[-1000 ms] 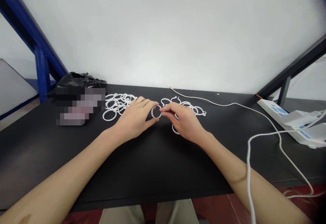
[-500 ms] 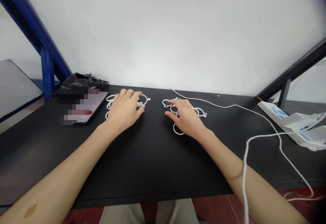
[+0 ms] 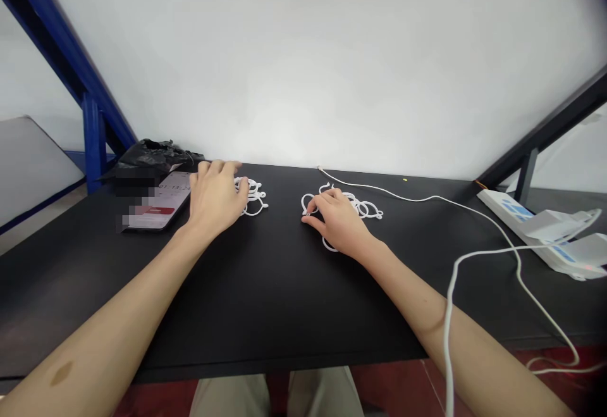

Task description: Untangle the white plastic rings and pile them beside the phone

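Observation:
On the black table lie two groups of white plastic curtain rings, thin hoops with small eyelets. My left hand (image 3: pixel 217 194) hovers palm down at the left side of the left group of rings (image 3: pixel 253 195), fingers apart and nothing visible in them. Thumb and forefinger of my right hand (image 3: pixel 340 219) pinch the near end of a white curtain ring (image 3: pixel 306 199) at the left edge of the right group (image 3: pixel 367 209). Part of that group is hidden under the right hand.
A phone (image 3: pixel 164 205) lies left of my left hand, before a crumpled black bag (image 3: pixel 149 154). A white cable (image 3: pixel 417 199) runs across the right side and over my right forearm. A white power strip (image 3: pixel 521 221) with plugs lies at far right. A wall closes the back.
My left hand has moved left, uncovering more of the left rings. My right thumb and forefinger have closed on a ring at the right group's edge.

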A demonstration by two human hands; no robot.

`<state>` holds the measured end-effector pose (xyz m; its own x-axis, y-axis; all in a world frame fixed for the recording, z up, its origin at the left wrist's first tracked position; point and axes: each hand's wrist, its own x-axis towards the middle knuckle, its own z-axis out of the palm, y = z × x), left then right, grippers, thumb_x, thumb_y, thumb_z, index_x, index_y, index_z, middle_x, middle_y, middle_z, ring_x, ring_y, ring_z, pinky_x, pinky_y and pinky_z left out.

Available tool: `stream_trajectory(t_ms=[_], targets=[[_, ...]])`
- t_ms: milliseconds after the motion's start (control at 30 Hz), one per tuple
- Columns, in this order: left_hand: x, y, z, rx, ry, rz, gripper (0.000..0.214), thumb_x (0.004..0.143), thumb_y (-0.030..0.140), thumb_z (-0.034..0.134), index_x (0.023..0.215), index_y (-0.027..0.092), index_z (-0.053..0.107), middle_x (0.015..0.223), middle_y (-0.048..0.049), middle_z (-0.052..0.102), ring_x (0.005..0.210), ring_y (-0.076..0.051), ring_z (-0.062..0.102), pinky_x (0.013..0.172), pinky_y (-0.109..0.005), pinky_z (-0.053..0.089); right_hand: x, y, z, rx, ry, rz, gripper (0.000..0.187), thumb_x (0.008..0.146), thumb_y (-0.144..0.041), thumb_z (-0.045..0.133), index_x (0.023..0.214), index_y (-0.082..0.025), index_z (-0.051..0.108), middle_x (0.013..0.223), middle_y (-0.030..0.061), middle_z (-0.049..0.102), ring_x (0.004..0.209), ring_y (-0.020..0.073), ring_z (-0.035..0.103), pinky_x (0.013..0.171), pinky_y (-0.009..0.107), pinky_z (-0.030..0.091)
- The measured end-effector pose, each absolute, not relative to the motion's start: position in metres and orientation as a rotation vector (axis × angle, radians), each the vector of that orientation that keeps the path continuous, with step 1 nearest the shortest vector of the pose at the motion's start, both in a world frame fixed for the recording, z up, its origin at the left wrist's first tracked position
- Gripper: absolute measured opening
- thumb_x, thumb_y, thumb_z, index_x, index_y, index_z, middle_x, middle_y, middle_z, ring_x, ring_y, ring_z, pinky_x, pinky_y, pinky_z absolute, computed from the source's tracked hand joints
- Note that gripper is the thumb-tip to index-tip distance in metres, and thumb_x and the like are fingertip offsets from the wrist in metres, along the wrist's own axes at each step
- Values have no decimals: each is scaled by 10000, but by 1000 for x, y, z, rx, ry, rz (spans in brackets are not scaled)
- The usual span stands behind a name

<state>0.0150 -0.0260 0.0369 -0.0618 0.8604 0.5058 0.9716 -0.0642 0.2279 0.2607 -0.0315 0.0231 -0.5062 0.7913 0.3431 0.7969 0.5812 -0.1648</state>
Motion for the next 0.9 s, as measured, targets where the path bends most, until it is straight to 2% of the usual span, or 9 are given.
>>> stream_trajectory(t_ms=[133,267,433,500,600,667,900], targets=[[34,-36,37,-2293,-1677,-937,334,923,307,440,1151,158,632,1109,-96,669,1076,-304,505,943,-462,437,260,-35,24,-1205,-2457,-26,19,885,-170,621,879,-176,604,907,64,691,935,243,491,863,388,441],[52,-49,31,-2658,-1355,-878,374,921,281,480,1256,150,583,1188,-86,640,1112,-265,489,989,-422,439,259,-40,28,-1053,-2499,17,102,905,-111,562,972,-164,617,950,68,696,899,221,487,840,358,451],[58,-56,27,-2891,-1288,-707,485,913,287,526,1379,164,471,1296,-91,590,1170,-263,480,1015,-435,424,257,-47,35,-875,-2599,134,245,930,-55,467,1050,-200,624,1047,41,698,847,182,529,795,322,465],[57,-55,27,-2927,-1299,-649,440,916,293,533,1339,178,502,1231,-85,618,1119,-260,506,979,-435,435,255,-50,36,-808,-2617,177,292,919,-23,444,1048,-210,627,1057,35,695,875,174,557,799,309,471],[56,-52,29,-2932,-1308,-596,237,923,286,533,1126,193,613,1051,-69,649,999,-252,535,888,-419,452,253,-53,38,-745,-2598,187,310,912,-14,428,1047,-209,627,1045,42,691,887,173,573,813,312,487],[56,-51,29,-2903,-1329,-587,158,932,283,520,1000,189,628,967,-65,643,942,-249,536,840,-411,452,253,-54,38,-766,-2561,164,318,917,-26,417,1069,-213,624,1059,50,682,906,180,580,825,323,499],[54,-52,33,-2905,-1364,-676,266,882,398,587,1081,221,589,1017,-51,648,946,-251,545,853,-417,435,259,-51,37,-802,-2518,98,369,899,-12,394,1072,-226,640,1066,58,679,960,198,586,858,369,519]])
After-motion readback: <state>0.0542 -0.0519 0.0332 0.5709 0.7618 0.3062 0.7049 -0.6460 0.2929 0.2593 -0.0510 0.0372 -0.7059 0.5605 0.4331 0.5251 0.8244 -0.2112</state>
